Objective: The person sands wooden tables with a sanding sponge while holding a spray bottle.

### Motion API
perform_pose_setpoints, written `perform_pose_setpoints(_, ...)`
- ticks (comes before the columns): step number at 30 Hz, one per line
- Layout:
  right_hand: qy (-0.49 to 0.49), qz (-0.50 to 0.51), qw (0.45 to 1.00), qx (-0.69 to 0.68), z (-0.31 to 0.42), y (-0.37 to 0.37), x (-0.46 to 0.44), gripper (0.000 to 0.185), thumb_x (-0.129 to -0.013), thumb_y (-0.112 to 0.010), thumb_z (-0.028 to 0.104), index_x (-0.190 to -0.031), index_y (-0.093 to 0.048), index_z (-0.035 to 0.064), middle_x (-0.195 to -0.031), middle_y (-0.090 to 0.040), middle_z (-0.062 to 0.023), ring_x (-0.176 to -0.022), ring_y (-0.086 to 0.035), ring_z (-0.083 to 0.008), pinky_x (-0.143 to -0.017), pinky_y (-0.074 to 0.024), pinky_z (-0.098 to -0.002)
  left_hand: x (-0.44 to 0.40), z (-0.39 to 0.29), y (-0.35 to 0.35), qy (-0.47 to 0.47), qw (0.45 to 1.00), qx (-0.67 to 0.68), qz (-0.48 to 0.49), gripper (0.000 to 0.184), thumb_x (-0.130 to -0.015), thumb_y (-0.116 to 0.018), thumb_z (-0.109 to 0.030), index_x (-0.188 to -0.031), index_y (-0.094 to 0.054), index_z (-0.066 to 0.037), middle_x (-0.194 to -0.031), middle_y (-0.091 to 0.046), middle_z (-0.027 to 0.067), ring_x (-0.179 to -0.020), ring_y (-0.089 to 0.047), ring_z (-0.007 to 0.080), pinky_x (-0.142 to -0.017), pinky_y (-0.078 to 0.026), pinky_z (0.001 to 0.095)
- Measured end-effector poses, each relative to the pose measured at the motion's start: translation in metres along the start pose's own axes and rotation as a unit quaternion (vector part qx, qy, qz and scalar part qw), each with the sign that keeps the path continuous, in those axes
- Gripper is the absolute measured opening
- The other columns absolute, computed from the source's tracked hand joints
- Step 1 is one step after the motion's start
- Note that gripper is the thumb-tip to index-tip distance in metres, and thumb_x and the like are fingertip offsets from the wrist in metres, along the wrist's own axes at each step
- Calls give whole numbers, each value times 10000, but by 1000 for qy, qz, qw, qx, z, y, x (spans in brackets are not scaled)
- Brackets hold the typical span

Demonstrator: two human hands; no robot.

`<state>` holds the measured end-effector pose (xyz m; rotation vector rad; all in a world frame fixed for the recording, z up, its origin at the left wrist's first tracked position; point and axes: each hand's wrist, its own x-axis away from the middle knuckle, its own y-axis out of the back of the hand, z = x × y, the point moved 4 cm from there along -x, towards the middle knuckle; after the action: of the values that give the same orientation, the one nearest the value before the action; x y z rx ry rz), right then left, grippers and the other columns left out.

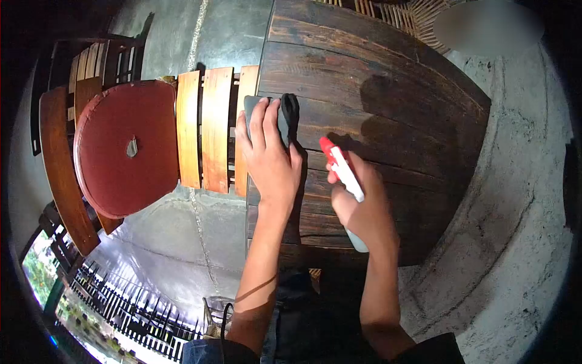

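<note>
My left hand [267, 148] lies over a flat grey item [250, 106] at the left edge of the dark wooden table [327, 79], fingers closed over it. A black loop or strap [290, 112] shows beside the fingers; the item's exact kind is hidden by my hand. Over the table to the right, my right hand [364, 203] is wrapped around a spray bottle [356, 241]. Its trigger head [344, 170] is red and white, with the red nozzle end pointing up and left. The bottle's body is mostly covered by my palm, and its lower end shows below.
Left of the table stands a wooden slatted chair [215, 127] with a red seat cushion [127, 145] that has a torn patch. Woven rattan furniture [412, 21] is at the far top. A rough concrete surface [503, 212] runs along the right. A person's blurred shape is at the upper right.
</note>
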<state>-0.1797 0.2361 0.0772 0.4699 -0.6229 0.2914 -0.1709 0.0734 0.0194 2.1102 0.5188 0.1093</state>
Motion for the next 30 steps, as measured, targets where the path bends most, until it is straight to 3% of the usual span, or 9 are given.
perform_pose_setpoints(7,19,-11,999,44,-15,56,-7,351,-839,-568,-19,-1177,-658,6,-940,-679,-71,-875,-659,-186,-816,-506,-325,0,-31,-25,-26,999,-26,-31,717,-770,-641,42,-1473,-533,-46,-1501,-539,153,-1417,-435,423,-1260,-251,566)
perform_pose_setpoints(9,-28,-15,999,-7,-29,86,-6,333,-790,-648,68,-1109,-629,-25,-910,-706,-257,-838,-715,-454,-755,-545,-495,1,-51,-38,-46,997,-51,-36,683,-785,-637,41,-1457,-539,-34,-1485,-550,161,-1393,-467,406,-1254,-260,570)
perform_pose_setpoints(10,-59,-23,998,6,-39,105,-5,335,-799,-641,65,-1125,-638,-15,-904,-705,-240,-842,-736,-395,-751,-546,-473,5,-62,-46,-51,997,-49,-36,571,-884,-627,-1,-1449,-557,-54,-1476,-574,153,-1395,-481,390,-1248,-268,542)
perform_pose_setpoints(16,-134,-131,981,-43,-121,212,9,322,-815,-604,35,-1130,-646,-18,-939,-712,-174,-865,-734,-292,-770,-547,-405,35,-172,-119,-108,993,-39,34,646,-820,-633,33,-1454,-555,-62,-1496,-562,148,-1428,-470,372,-1257,-273,556)
perform_pose_setpoints(19,-156,-149,973,-81,-156,260,22,374,-873,-546,-72,-1218,-644,36,-927,-654,-12,-557,-566,-90,-425,-426,-285,65,-241,-166,-154,980,-5,128,764,-724,-645,59,-1472,-533,-52,-1511,-542,149,-1472,-438,347,-1285,-226,573)
perform_pose_setpoints(21,-167,-200,960,-101,-166,292,32,313,-836,-581,-13,-1138,-651,31,-922,-670,-66,-748,-646,-178,-654,-498,-341,84,-292,-188,-183,963,39,193,798,-688,-662,34,-1472,-547,-60,-1511,-537,146,-1479,-385,449,-1272,-249,591)
perform_pose_setpoints(23,-189,-243,946,-98,-174,324,43,272,-819,-590,7,-1084,-649,28,-911,-671,-86,-836,-676,-209,-765,-530,-359,120,-341,-227,-229,950,45,207,613,-853,-650,-102,-1463,-591,-109,-1548,-512,66,-1496,-364,480,-1206,-390,591)
perform_pose_setpoints(28,-142,-267,946,-115,-174,345,48,349,-845,-590,-36,-1185,-657,7,-986,-675,-98,-840,-661,-196,-752,-529,-338,150,-375,-252,-286,925,91,234,515,-911,-605,-228,-1410,-634,-100,-1546,-483,99,-1510,-359,464,-1239,-357,565)
perform_pose_setpoints(30,-188,-220,943,-163,-159,341,43,451,-851,-582,-78,-1285,-648,25,-987,-670,-81,-594,-586,-129,-500,-462,-308,146,-364,-249,-317,916,71,236,509,-928,-595,-260,-1413,-626,-112,-1550,-480,91,-1518,-356,445,-1256,-330,545)
